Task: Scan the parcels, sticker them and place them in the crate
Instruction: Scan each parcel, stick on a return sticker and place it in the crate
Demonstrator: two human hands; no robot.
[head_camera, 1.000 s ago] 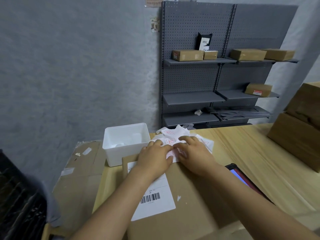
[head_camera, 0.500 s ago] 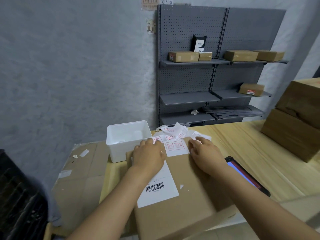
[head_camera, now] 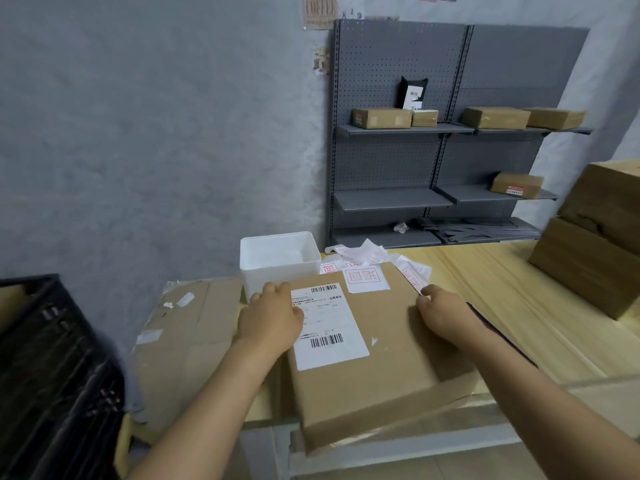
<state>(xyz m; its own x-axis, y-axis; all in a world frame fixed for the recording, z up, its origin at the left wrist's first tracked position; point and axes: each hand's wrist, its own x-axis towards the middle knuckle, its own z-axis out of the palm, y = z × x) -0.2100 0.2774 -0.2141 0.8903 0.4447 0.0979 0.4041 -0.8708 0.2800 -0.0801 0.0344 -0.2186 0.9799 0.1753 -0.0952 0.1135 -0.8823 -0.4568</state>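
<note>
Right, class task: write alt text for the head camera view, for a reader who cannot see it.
A person's left hand and right hand grip the sides of a cardboard parcel on a wooden table. The parcel carries a white shipping label and a red-printed sticker. A black crate stands at the left.

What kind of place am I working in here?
Probably a small parcel packing or dispatch room: a labelled cardboard parcel on a wooden table, loose red-printed stickers behind it, and grey shelving holding more boxes.
</note>
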